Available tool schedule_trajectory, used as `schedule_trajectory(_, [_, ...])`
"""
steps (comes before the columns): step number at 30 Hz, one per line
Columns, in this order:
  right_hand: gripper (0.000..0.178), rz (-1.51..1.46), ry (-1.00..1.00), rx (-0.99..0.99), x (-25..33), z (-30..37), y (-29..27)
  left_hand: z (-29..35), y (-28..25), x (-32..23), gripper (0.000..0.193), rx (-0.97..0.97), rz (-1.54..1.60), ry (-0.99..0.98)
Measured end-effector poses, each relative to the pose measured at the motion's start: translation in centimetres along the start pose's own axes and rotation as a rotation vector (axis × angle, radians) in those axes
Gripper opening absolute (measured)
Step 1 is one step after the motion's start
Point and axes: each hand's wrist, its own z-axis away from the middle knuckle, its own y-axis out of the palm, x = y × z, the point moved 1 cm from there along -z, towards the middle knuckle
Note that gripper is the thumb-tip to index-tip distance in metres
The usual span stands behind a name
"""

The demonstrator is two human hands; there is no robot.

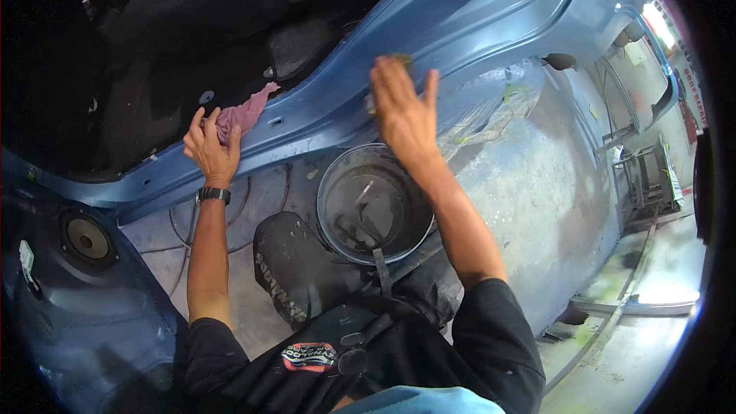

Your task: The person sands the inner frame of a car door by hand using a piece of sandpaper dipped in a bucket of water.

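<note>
A crumpled pink cloth (244,113) lies over the inner edge of the blue car sill, and the fingers of my left hand (213,149) are curled on it. Higher up to the right, my right hand (402,111) presses nearly flat on the blue body panel (475,31), thumb held apart. Beneath its fingers is a thin olive-yellow pad (400,58); only its edges show, so its exact kind is hidden. Below that hand stands a round bucket (322,211) of murky grey liquid, between my knees.
An open car door with a round speaker (86,239) stands at left. The dark car interior (176,38) lies beyond the sill. Thin hoses or cables (186,238) curl on the floor. Clear plastic sheeting (494,111) hangs below the panel; a metal stand (648,176) is at far right.
</note>
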Motion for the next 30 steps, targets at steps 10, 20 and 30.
schedule_trajectory(10, [0.033,-0.529,0.154,0.247,3.3,21.4,3.4,-3.8,-2.2,-17.0,0.064,0.303,0.730,0.458])
schedule_trajectory(20, [0.014,-0.747,0.493,0.213,4.1,27.1,4.4,-17.2,1.8,-36.1,0.084,0.141,0.837,0.735])
schedule_trajectory(30, [0.027,-0.934,0.901,0.394,3.2,24.7,7.1,-6.3,4.8,-24.1,0.084,0.292,0.716,0.439])
